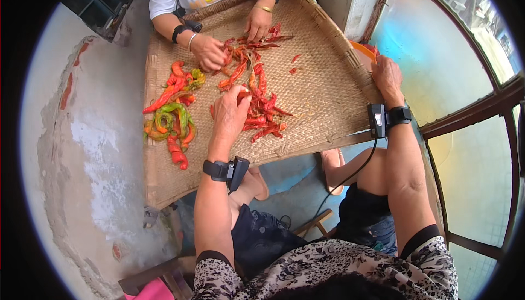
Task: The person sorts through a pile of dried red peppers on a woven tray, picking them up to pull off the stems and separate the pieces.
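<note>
Over the woven tray, my left hand (231,111) pinches a red chili pepper (243,94) between thumb and fingers. Just right of it lies a loose pile of wrinkled red chili peppers (262,111), some with dry stalks. My right hand (386,76) is beyond the tray's right edge, at the rim of an orange-edged basin (363,50). Something red shows by its fingertips; whether they grip it is hidden. Plumper, twisted green, orange and red peppers (174,119) lie along the tray's left side.
The woven bamboo tray (324,99) has a raised rim. Across it, a co-worker's left hand (258,23) and right hand (208,52) handle red peppers. A framed window (434,54) stands close on the right, a plastered wall (94,156) on the left. A cable (348,177) hangs from my right wrist device.
</note>
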### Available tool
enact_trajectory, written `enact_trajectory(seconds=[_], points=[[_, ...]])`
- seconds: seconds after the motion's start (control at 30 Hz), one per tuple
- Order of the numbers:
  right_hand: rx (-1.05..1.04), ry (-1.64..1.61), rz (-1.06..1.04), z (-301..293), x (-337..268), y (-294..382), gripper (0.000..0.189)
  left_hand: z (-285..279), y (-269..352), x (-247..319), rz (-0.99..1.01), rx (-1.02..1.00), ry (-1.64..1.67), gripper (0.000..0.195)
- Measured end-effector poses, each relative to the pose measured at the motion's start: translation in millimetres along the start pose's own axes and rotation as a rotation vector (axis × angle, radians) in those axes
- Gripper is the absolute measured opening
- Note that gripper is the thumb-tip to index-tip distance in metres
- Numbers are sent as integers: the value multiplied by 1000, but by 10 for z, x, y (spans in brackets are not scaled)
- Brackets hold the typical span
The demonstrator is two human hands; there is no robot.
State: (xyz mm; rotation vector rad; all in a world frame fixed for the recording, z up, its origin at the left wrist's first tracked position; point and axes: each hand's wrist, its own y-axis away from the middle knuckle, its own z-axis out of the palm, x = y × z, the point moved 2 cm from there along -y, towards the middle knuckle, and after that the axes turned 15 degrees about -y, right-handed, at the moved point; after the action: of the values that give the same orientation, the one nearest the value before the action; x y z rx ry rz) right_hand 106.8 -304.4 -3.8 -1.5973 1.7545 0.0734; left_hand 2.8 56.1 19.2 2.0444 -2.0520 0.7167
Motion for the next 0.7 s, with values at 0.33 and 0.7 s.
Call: enact_trajectory(seconds=[0.33, 0.7], points=[[-623, -836, -301, 383, -1653, 954, 30, 232, -34, 80, -169, -97, 884, 16], [-788, -1079, -45, 446, -1742, 999, 20, 223, 53, 273, -112, -297, 1182, 24]])
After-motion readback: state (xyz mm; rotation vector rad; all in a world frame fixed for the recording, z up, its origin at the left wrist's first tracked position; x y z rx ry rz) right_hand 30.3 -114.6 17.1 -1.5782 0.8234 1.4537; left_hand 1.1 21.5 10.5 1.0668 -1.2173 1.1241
